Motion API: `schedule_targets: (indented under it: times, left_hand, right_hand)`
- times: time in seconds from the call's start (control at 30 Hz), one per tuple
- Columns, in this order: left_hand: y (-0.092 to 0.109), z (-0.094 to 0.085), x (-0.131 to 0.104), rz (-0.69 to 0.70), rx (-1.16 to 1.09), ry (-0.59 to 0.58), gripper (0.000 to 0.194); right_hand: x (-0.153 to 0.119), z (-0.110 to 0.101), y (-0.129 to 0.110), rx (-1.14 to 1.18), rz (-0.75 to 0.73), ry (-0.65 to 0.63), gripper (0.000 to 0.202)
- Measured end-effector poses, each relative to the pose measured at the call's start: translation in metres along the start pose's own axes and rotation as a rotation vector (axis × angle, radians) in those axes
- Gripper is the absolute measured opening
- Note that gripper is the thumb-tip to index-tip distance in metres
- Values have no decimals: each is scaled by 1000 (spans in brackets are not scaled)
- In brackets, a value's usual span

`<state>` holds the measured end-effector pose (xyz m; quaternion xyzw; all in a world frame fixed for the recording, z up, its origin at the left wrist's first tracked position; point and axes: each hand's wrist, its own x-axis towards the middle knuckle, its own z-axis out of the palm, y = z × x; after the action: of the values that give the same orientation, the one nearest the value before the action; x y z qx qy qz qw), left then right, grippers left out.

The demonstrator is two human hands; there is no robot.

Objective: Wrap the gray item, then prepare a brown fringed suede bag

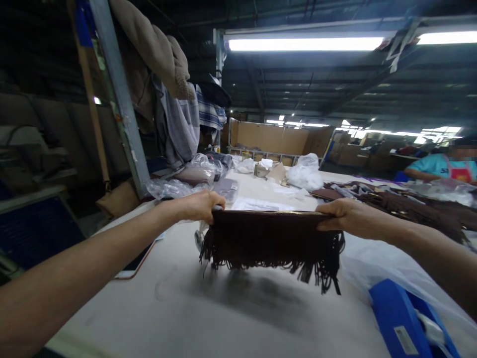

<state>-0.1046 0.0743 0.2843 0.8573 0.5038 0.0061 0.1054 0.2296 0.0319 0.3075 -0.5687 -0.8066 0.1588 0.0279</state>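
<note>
Two bare hands hold a dark brown fringed bag point(270, 238) up above the pale worktable point(194, 308) — the left hand point(199, 205) clenched on its left top corner, the right hand point(345, 215) gripping the right top corner. Its fringe hangs free, casting a shadow on the table. A blue box point(400, 318) lies near the right forearm — more fringed pieces point(410, 206) are heaped behind.

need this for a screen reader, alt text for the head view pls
Two bare hands, left hand and right hand, hold a dark brown fringed bag by its top corners above a pale worktable. Plastic bags lie behind.
</note>
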Motion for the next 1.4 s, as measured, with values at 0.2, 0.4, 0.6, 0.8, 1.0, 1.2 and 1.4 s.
schedule_targets:
  times: [0.2, 0.4, 0.6, 0.8, 1.0, 1.2, 1.4]
  left_hand:
    - [-2, 19, -9, 115, -88, -63, 23]
    - [-10, 21, 1, 175, 41, 34, 8]
    - [-12, 8, 17, 187, 392, 286, 30]
    - [-23, 40, 7, 433, 908, 567, 20]
    - [-38, 157, -46, 596, 851, 648, 27]
    - [-22, 232, -99, 378, 595, 693, 35]
    - [67, 247, -64, 517, 420, 726, 41]
  right_hand:
    - [-1, -4, -5, -45, 16, -8, 20]
    - [6, 4, -8, -132, -24, -20, 14]
    - [15, 12, 2, -263, -58, 158, 8]
    - [1, 59, 2, -385, -107, 255, 21]
    - [-44, 189, 4, -441, -367, 410, 33]
    - [-75, 268, 4, -441, -440, 702, 37]
    - [-73, 263, -1, -335, -413, 838, 40]
